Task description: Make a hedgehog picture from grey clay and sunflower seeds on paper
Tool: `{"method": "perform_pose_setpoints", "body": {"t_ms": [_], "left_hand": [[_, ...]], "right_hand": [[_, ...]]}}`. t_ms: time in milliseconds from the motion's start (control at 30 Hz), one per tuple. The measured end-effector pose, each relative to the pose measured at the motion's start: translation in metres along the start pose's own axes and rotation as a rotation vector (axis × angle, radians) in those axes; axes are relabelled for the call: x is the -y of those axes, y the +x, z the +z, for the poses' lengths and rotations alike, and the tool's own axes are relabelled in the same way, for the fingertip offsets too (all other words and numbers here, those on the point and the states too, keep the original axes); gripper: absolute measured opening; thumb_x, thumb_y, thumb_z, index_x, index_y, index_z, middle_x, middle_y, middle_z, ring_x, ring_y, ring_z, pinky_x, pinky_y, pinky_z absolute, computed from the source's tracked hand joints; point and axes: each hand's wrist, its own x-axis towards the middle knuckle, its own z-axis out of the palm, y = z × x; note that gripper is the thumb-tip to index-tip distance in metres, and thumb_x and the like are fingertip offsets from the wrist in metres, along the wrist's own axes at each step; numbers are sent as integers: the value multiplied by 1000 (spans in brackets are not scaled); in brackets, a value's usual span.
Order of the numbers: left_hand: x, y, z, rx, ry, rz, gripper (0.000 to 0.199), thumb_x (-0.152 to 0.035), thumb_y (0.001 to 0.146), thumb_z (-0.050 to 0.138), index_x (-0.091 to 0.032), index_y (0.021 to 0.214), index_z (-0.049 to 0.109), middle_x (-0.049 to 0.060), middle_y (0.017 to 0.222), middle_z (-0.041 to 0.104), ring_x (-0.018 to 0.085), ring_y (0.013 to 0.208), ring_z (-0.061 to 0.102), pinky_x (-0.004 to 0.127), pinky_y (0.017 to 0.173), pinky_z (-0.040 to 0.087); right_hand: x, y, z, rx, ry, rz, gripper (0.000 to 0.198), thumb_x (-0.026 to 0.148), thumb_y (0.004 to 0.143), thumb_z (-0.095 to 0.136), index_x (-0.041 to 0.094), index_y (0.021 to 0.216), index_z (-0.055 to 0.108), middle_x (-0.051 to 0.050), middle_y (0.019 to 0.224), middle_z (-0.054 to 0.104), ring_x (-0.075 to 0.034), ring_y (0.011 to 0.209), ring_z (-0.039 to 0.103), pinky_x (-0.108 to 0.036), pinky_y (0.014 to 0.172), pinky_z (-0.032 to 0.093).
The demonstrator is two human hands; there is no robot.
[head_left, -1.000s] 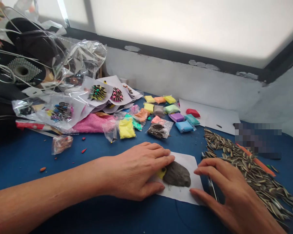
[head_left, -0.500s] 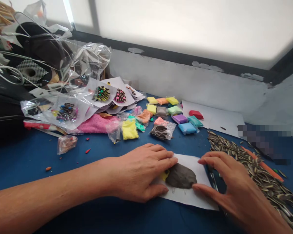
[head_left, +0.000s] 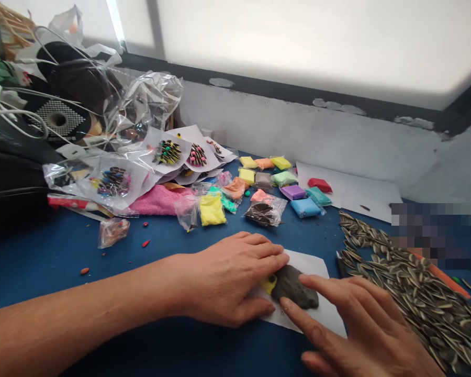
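A flattened oval of dark grey modelling clay [head_left: 292, 289] lies on a white sheet of paper [head_left: 316, 259]. At its left end is a small yellow clay piece [head_left: 269, 284] with a dark spot, partly covered by my left hand. My left hand [head_left: 231, 280] rests flat on the sheet's left part, fingers stretched out and holding nothing. From the right, my right hand [head_left: 357, 319] reaches over the sheet with fingers apart. Its thumb tip and a fingertip touch or nearly touch the grey clay's lower and upper edges. Some pencil marks below the clay are mostly hidden.
A spread of striped sunflower seeds [head_left: 412, 288] with an orange stick [head_left: 447, 277] lies at right. Packets of coloured clay [head_left: 294, 192] sit behind the hands. Seed-decorated papers [head_left: 168, 152], a pink cloth [head_left: 160, 201] and plastic bags stand back left. A white sheet [head_left: 361, 191] lies by the wall.
My right hand has moved left and lower, from the sheet's right edge onto the grey clay. My left hand stays on the paper. The view has shifted slightly.
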Motion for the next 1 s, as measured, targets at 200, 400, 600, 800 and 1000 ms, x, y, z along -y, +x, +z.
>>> {"method": "perform_pose_setpoints", "body": {"t_ms": [200, 400, 600, 800, 1000], "left_hand": [[1, 0, 1, -9, 1, 14, 62, -34, 89, 68, -6, 140, 48, 16, 142, 54, 32, 128, 51, 45, 110, 38], [1, 0, 0, 12, -2, -2, 65, -34, 88, 69, -7, 142, 47, 16, 144, 52, 31, 129, 49, 43, 111, 35], [2, -1, 0, 9, 0, 2, 63, -34, 89, 68, -7, 142, 47, 15, 144, 52, 31, 130, 49, 41, 112, 33], [1, 0, -1, 0, -18, 4, 62, -33, 88, 69, -6, 140, 49, 16, 141, 54, 32, 128, 50, 43, 111, 36], [2, 1, -1, 10, -16, -9, 67, -36, 87, 71, -7, 142, 47, 15, 144, 53, 32, 129, 49, 43, 112, 35]], "right_hand": [[-9, 7, -10, 227, -124, -209, 33, 42, 99, 48, 30, 124, 67, -6, 121, 71, -19, 113, 60, -36, 95, 41], [-11, 4, -4, 136, -56, -150, 35, 46, 97, 49, 33, 123, 68, -7, 123, 68, -20, 106, 61, -36, 91, 44], [-5, 7, -5, 222, -125, -147, 45, 52, 95, 50, 27, 130, 65, -12, 125, 68, -24, 110, 61, -38, 90, 45], [-4, 4, -4, 180, -111, -154, 42, 51, 95, 50, 27, 125, 68, -11, 124, 69, -23, 110, 61, -37, 91, 45], [-15, -7, -8, 214, -191, -128, 38, 37, 94, 56, 19, 126, 66, -17, 126, 66, -26, 108, 62, -41, 90, 44]]}}
